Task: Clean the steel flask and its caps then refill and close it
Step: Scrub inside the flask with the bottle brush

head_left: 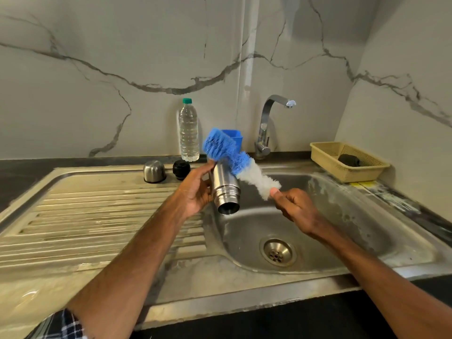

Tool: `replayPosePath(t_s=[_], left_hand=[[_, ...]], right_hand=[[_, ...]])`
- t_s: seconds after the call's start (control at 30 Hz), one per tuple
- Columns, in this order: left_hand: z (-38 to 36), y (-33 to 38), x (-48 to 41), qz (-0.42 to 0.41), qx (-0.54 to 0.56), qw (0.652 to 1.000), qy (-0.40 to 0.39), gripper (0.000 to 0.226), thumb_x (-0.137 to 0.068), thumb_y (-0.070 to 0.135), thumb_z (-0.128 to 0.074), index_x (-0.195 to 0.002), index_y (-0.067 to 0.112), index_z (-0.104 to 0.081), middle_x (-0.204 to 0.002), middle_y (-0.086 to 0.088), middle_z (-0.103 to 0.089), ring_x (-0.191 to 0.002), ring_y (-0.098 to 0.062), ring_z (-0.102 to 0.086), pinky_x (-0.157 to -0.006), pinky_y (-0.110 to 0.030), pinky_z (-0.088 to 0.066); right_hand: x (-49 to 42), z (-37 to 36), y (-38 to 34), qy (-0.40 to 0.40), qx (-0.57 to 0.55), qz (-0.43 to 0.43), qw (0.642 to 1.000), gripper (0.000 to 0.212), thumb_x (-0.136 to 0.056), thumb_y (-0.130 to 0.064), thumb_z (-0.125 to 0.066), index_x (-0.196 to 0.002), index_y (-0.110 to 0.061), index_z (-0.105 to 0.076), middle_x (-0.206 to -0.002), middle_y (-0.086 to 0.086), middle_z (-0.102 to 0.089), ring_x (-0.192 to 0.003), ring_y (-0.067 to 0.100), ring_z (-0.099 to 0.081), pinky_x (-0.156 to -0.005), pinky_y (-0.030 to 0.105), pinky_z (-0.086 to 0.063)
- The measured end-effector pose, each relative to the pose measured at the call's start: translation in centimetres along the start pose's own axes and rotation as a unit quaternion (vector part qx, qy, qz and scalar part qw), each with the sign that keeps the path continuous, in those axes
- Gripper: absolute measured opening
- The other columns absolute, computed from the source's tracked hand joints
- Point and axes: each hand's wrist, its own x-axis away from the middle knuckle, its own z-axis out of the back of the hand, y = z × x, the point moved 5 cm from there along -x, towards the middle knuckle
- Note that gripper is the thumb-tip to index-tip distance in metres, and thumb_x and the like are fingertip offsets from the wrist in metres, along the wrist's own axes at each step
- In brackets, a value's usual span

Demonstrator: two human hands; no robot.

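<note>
So, far left is the ribbed drainboard, pretty stained, with a bit of checked sleeve poking in at the bottom corner. At the back edge of the board sit the two caps, steel cap on the left and black cap just beside it, both set apart from the flask. Behind the black cap a clear bottle with a green top stands upright by the marble wall. Next is the left hand, with its fingers curled round the flask from the left side. It holds the flask tilted over the left edge of the basin, open mouth pointing down and toward the camera. A brush, blue bristles at the far end and white ones nearer the handle, lies across the outside of the flask, touching it. A blue tub peeks out behind the blue bristles. The tap stands at the back with its spout turned right. The right hand is wrapped tight round the brush's handle end, thumb pressed on top, above the drain. Far right, a beige basket sits on the counter with something dark in it, can't tell what.
</note>
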Motion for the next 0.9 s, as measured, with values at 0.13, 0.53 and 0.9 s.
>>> replayPosePath(t_s=[0.13, 0.53, 0.9], left_hand=[[0.4, 0.5, -0.4, 0.000, 0.041, 0.999, -0.030, 0.023, -0.083, 0.024, -0.067, -0.090, 0.004, -0.077, -0.085, -0.010, -0.075, -0.069, -0.018, -0.074, -0.060, -0.030, -0.061], [1.1, 0.8, -0.7, 0.011, 0.075, 0.997, -0.006, 0.041, -0.098, 0.036, -0.061, -0.124, 0.005, -0.065, -0.109, -0.013, -0.075, -0.091, -0.027, -0.074, -0.080, -0.040, -0.063], [1.1, 1.3, 0.1, 0.020, 0.048, 0.999, 0.009, 0.046, -0.095, 0.042, -0.064, -0.122, 0.005, -0.063, -0.100, -0.012, -0.076, -0.083, -0.028, -0.075, -0.064, -0.037, -0.061]], right_hand=[[0.6, -0.2, 0.7, -0.038, 0.040, 0.045, 0.997, 0.079, -0.098, -0.065, -0.041, -0.052, -0.001, -0.035, -0.048, 0.008, -0.029, -0.044, 0.025, -0.028, -0.047, 0.034, -0.027], [0.1, 1.3, 1.5, 0.023, 0.111, 0.036, 0.993, 0.079, -0.093, -0.072, -0.041, -0.046, -0.008, -0.035, -0.043, -0.008, -0.026, -0.039, 0.009, -0.025, -0.044, 0.022, -0.022], [1.0, 1.0, 1.5, 0.007, 0.147, 0.068, 0.987, 0.070, -0.097, -0.056, -0.045, -0.044, -0.012, -0.036, -0.042, -0.009, -0.025, -0.037, 0.009, -0.026, -0.044, 0.017, -0.019]])
